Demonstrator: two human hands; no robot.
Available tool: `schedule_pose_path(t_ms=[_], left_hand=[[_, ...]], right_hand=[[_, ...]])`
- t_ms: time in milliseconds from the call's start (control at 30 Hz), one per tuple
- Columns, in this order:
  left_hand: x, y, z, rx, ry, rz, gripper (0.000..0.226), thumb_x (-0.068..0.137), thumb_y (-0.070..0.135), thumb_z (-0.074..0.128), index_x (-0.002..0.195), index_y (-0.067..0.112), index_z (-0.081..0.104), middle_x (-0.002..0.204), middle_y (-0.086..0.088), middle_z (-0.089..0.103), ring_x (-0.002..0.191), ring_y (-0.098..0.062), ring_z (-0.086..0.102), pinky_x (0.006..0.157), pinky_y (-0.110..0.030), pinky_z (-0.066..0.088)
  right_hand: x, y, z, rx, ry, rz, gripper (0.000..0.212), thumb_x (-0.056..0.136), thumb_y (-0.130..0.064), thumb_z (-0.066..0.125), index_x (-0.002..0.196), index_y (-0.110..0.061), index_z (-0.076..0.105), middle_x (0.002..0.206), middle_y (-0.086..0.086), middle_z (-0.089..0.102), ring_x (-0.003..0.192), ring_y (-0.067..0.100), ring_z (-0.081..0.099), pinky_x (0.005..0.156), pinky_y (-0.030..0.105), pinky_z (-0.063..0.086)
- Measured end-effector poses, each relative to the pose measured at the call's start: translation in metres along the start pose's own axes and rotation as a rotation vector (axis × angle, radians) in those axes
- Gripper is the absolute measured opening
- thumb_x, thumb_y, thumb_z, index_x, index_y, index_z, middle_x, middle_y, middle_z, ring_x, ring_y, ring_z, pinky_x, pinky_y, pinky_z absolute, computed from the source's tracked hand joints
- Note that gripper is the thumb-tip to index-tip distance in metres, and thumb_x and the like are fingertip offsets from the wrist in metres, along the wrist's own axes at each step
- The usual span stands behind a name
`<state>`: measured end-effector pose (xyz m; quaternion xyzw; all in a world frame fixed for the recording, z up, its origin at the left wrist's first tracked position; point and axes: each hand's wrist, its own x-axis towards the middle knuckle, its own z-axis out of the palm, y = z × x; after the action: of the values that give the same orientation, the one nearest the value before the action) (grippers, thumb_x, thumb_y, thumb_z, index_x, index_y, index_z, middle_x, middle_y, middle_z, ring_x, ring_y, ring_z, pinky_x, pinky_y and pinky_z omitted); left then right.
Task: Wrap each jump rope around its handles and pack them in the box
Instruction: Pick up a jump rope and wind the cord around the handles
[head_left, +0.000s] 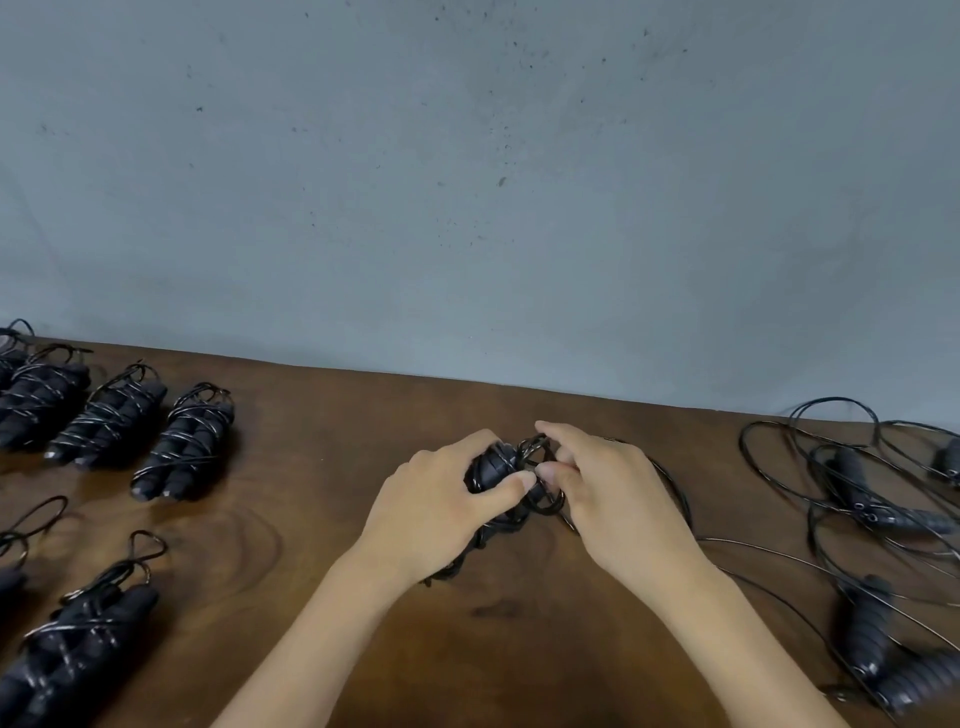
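At the middle of the wooden table (322, 426) my left hand (441, 499) grips a pair of black jump rope handles (491, 467) with thin black cord wound around them. My right hand (602, 488) pinches a loop of that cord (540, 501) at the handles' far end, thumb and fingers curled on it. The loose rest of the cord trails off to the right behind my right wrist. The lower part of the handles is hidden under my left palm. No box is in view.
Several wrapped rope bundles lie at the left, among them one (182, 441) in the back row and one (78, 644) near the front. Unwrapped ropes with loose cord (852, 499) and handles (872, 639) sprawl at the right. A grey wall (467, 182) stands behind the table.
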<state>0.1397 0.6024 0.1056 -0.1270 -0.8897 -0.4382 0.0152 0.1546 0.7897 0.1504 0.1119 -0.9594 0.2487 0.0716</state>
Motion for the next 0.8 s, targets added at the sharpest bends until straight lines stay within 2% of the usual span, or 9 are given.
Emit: schedule_pose_path(t_ms=[100,267,300,400,533,667,700,800], left_hand=[[0.002,0.000,-0.009,0.076,-0.040,0.007,0.034,0.091,0.073,0.054,0.093,0.039,0.057,0.075,0.013,0.066,0.070,-0.008,0.062,0.063,-0.032,0.048],[0.002,-0.004,-0.017,0.220,-0.077,0.009,0.036,0.090,0.074,0.050,0.091,0.039,0.055,0.071,0.012,0.064,0.068,-0.006,0.060,0.059,-0.029,0.041],[0.002,-0.006,-0.017,0.192,-0.077,0.008,0.035,0.091,0.074,0.051,0.091,0.039,0.056,0.070,0.012,0.063,0.066,-0.007,0.059,0.059,-0.029,0.039],[-0.001,-0.010,-0.019,0.177,-0.090,0.011,0.032,0.091,0.073,0.053,0.093,0.041,0.056,0.071,0.014,0.064,0.065,-0.006,0.059,0.059,-0.028,0.039],[-0.001,-0.014,-0.021,0.172,-0.083,0.012,0.034,0.090,0.073,0.053,0.092,0.039,0.056,0.069,0.012,0.063,0.063,-0.007,0.057,0.058,-0.029,0.038],[-0.003,-0.018,-0.024,0.262,-0.097,0.001,0.033,0.091,0.073,0.053,0.092,0.040,0.055,0.072,0.012,0.066,0.069,-0.007,0.061,0.060,-0.027,0.042],[-0.004,-0.020,-0.024,0.267,-0.098,-0.003,0.033,0.090,0.073,0.053,0.093,0.040,0.055,0.073,0.012,0.066,0.070,-0.007,0.061,0.060,-0.027,0.042],[-0.004,-0.023,-0.024,0.277,-0.109,-0.004,0.036,0.090,0.073,0.054,0.095,0.038,0.056,0.075,0.013,0.067,0.071,-0.008,0.062,0.060,-0.026,0.041]], right_hand=[[0.000,0.001,0.004,0.052,0.005,0.018,0.041,0.104,-0.024,0.055,0.145,-0.028,0.054,0.099,-0.012,0.069,0.076,-0.006,0.053,0.070,0.010,0.040],[0.004,-0.006,0.011,-0.010,-0.027,-0.022,0.039,0.106,-0.024,0.052,0.145,-0.025,0.053,0.095,-0.010,0.070,0.087,0.005,0.061,0.081,0.027,0.052],[0.006,-0.006,0.013,0.000,-0.019,-0.013,0.038,0.105,-0.024,0.052,0.144,-0.024,0.054,0.093,-0.011,0.071,0.090,0.006,0.063,0.082,0.025,0.052],[0.009,-0.004,0.019,0.112,-0.014,0.054,0.033,0.103,-0.021,0.057,0.135,-0.023,0.064,0.081,-0.012,0.072,0.091,0.000,0.064,0.077,0.005,0.043],[0.010,-0.008,0.026,0.155,0.031,0.063,0.025,0.101,-0.020,0.061,0.123,-0.025,0.070,0.077,-0.014,0.070,0.082,-0.002,0.064,0.072,0.009,0.045],[0.007,-0.012,0.014,-0.046,-0.209,-0.039,0.014,0.105,-0.033,0.050,0.112,-0.035,0.061,0.084,-0.013,0.068,0.077,0.005,0.061,0.072,0.037,0.054],[0.008,-0.013,0.007,-0.068,-0.280,-0.037,0.014,0.105,-0.035,0.047,0.111,-0.036,0.059,0.086,-0.014,0.068,0.078,0.005,0.061,0.073,0.039,0.054],[0.015,-0.014,-0.013,-0.004,-0.443,0.030,0.023,0.107,-0.037,0.039,0.107,-0.035,0.062,0.082,-0.020,0.066,0.078,0.002,0.060,0.076,0.033,0.048]])
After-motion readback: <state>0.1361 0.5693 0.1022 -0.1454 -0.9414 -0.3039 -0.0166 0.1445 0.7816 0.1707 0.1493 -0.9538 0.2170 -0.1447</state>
